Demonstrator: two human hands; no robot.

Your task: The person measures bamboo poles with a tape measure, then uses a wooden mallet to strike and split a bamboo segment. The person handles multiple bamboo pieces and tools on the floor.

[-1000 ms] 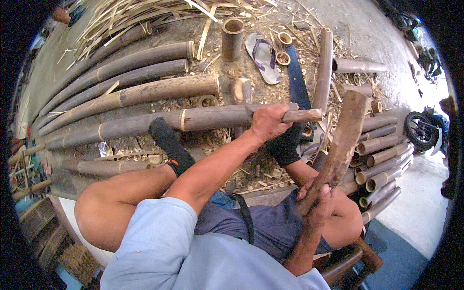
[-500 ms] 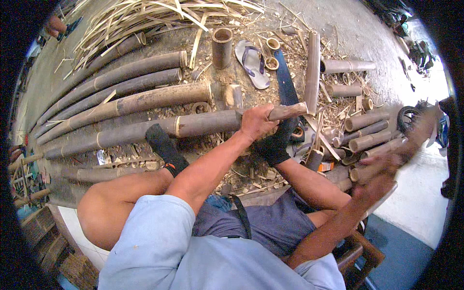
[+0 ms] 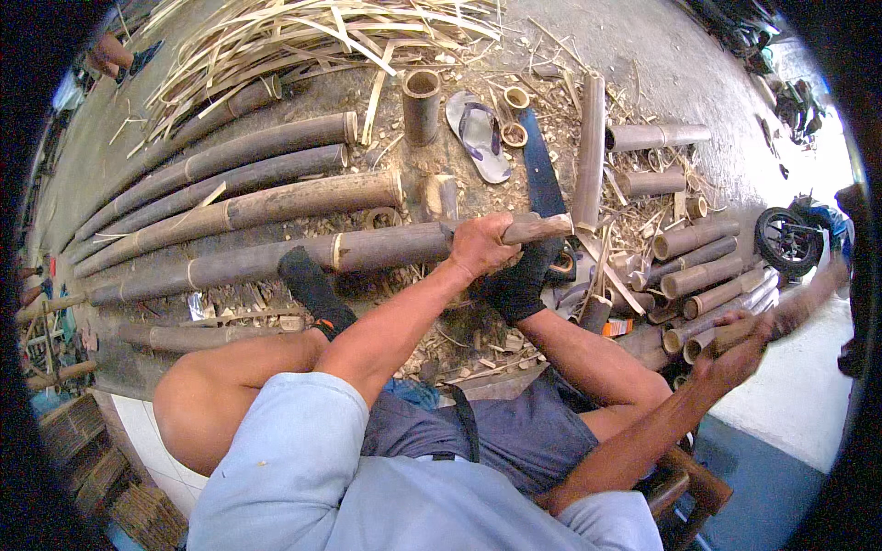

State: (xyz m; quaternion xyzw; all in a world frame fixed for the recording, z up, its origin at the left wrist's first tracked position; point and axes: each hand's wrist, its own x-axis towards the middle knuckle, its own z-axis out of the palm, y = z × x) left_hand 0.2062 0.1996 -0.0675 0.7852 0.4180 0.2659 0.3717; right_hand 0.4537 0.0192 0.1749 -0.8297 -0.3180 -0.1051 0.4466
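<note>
My left hand [image 3: 480, 246] is wrapped around a stout wooden stick [image 3: 537, 228] with a pale, battered right end. The stick lines up with the right end of a long brown bamboo pole [image 3: 276, 257]; how the two meet is hidden by my fingers. Out to the right, my right hand [image 3: 732, 356] grips a brown club-like length of wood [image 3: 801, 305], smeared by motion and apart from the pole. One dark-socked foot [image 3: 312, 283] rests against the pole, and the other foot [image 3: 511, 289] sits just below my left hand.
More bamboo poles [image 3: 230, 170] lie to the left, below a heap of pale strips [image 3: 303, 46]. An upright bamboo tube [image 3: 421, 108] and a flip-flop [image 3: 480, 138] stand ahead. Cut bamboo lengths [image 3: 700, 275] are stacked at right, near a black wheel [image 3: 785, 241]. Shavings litter the ground.
My right hand has moved down and slightly left, and the club-like wood with it, uncovering the wheel. My left hand keeps its grip on the stick, shifting little.
</note>
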